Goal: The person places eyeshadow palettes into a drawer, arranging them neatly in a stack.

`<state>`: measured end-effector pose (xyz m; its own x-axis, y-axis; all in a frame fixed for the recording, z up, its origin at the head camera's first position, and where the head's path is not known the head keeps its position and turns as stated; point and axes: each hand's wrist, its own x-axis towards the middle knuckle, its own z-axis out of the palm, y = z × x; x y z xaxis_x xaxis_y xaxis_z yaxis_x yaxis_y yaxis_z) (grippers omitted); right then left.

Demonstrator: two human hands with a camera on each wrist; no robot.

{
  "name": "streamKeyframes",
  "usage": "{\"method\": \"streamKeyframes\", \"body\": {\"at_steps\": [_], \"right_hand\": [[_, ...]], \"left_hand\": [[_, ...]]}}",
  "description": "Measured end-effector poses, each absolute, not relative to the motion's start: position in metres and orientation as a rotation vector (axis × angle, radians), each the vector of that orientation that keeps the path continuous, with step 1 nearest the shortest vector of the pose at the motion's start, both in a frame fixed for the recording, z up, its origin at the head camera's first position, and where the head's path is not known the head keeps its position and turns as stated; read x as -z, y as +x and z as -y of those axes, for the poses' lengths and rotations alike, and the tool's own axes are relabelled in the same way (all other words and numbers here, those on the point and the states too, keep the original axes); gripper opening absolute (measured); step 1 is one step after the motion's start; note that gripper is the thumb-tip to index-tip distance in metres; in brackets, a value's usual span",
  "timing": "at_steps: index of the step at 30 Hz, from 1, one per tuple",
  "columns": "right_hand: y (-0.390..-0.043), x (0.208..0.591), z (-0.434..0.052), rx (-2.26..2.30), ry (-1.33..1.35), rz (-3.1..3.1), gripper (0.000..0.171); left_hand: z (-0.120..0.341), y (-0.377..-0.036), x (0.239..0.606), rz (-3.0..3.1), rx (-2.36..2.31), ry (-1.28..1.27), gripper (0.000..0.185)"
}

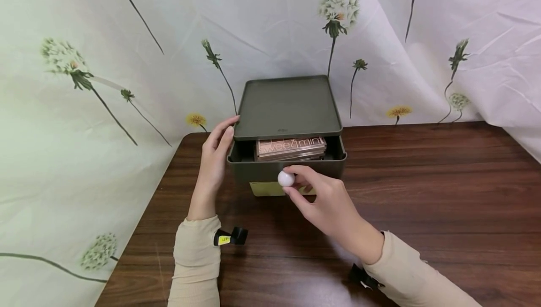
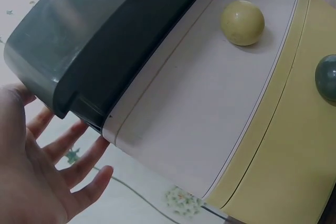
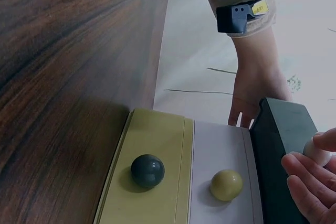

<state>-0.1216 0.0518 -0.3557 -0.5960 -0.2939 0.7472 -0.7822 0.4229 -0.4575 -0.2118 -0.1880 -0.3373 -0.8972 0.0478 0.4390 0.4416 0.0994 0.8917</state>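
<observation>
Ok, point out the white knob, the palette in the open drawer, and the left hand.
white knob [image 1: 285, 179], head view, on the ball's front.
palette [image 1: 290, 148], head view, on its lettered lid.
left hand [image 1: 215, 156], head view, on the back of the hand.

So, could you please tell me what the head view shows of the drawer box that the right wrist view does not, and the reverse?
Only the head view shows the open top drawer holding a pink palette, plus the box's flat lid.

Only the right wrist view shows the lower drawer fronts: a white one with a yellow-green knob and a yellow one with a dark knob.

Both show the left hand at the box's side, the right hand pinching the white knob, and the wooden table.
</observation>
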Motion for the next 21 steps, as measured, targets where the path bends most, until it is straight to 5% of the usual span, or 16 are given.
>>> {"method": "streamKeyframes", "body": {"at_steps": [21], "right_hand": [[-0.144, 0.358, -0.052, -1.073, 0.882, 2.053, 0.037]], "left_hand": [[0.186, -0.209, 0.334, 2.087, 1.867, -0.474, 0.040]]}}
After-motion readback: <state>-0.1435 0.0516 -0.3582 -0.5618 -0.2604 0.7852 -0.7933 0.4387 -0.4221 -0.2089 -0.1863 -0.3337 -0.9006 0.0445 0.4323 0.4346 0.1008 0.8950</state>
